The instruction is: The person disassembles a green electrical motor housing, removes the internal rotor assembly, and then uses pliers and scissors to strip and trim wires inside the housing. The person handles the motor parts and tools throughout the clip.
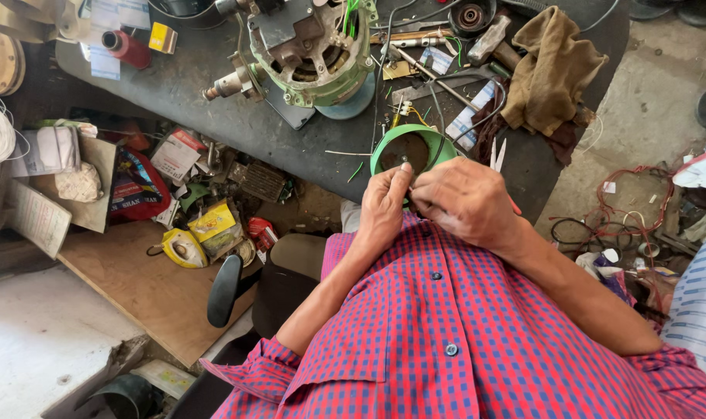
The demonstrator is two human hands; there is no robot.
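My left hand (384,206) and my right hand (465,203) meet at the near edge of a dark workbench (213,101). Both pinch a thin wire between fingertips, just in front of a green round motor cover (411,147). My right hand also holds scissors (497,155), whose pale blades stick up past the knuckles. Thin dark wires (438,116) run from the cover toward a green electric motor (314,46) standing farther back on the bench.
A brown rag (551,70) lies at the bench's right end, among loose tools and parts. Clutter of packets and boxes (205,225) sits on the floor to the left, on a wooden board (143,287). Red wires (640,202) lie on the floor at right.
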